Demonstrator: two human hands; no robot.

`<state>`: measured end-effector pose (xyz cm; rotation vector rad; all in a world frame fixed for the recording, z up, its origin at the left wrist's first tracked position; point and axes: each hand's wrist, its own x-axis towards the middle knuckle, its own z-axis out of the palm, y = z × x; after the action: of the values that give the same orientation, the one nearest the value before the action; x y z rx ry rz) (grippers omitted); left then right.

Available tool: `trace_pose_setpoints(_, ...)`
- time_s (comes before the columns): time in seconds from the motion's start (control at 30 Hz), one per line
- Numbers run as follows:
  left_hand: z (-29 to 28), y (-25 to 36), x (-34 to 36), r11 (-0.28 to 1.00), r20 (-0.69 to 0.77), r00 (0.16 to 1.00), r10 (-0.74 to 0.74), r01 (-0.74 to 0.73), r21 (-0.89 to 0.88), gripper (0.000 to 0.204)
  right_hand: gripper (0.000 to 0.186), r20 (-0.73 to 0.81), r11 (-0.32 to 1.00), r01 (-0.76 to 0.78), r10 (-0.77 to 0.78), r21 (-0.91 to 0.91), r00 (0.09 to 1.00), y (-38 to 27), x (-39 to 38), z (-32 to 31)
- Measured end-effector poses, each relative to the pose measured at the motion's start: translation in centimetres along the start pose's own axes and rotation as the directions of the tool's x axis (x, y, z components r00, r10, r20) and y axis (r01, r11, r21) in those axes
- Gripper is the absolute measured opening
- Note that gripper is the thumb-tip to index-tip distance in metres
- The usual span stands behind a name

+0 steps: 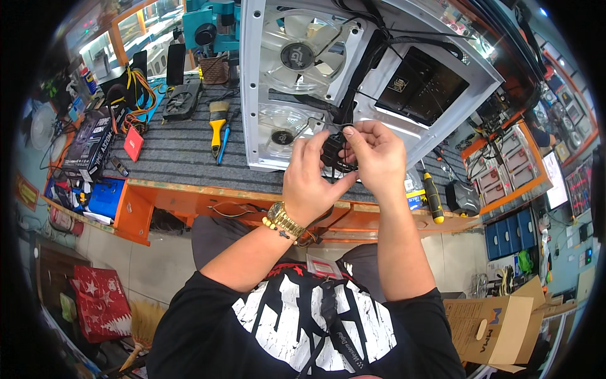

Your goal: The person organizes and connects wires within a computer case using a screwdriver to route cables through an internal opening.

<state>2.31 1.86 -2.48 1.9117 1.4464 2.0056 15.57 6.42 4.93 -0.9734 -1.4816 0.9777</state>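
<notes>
Largest in our view is the counter, with its grey striped covering, and on it stands the white computer case with the open side facing us, probably so that we can reach its wiring without obstacle. Two clear fans, the upper and the lower, sit one above the other along the left part of the case, and a black box-shaped unit is in the right part. Between them runs a thick bundle of black cables, which seems to be kept there to leave the fans uncovered. Our two hands meet at the lower end of this bundle, before the case. The left hand is half closed, its fingers and thumb curved around the near side of the small black cabling. The right hand is more closed, thumb and forefinger pinching at the top of the same cabling, perhaps to steady it; how its other fingers hold, we cannot tell fully. Smallest is a thin dark wire, looping out leftward near the fingertips.
</notes>
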Motion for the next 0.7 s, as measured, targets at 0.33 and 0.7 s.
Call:
trace_pose_setpoints(0.33, 0.7, -0.4, -0.2, 1.0, 0.046, 0.999, -0.021, 0.021, 0.013, 0.067, 0.028, -0.07, 0.968, 0.081, -0.1, -0.238, 0.992, 1.0, 0.4, 0.6)
trace_pose_setpoints(0.7, 1.0, -1.2, -0.4, 0.993, 0.027, 0.993, -0.117, 0.117, -0.002, 0.045, 0.023, 0.004, 0.995, 0.058, -0.058, -0.082, 0.998, 0.7, 0.5, 0.1)
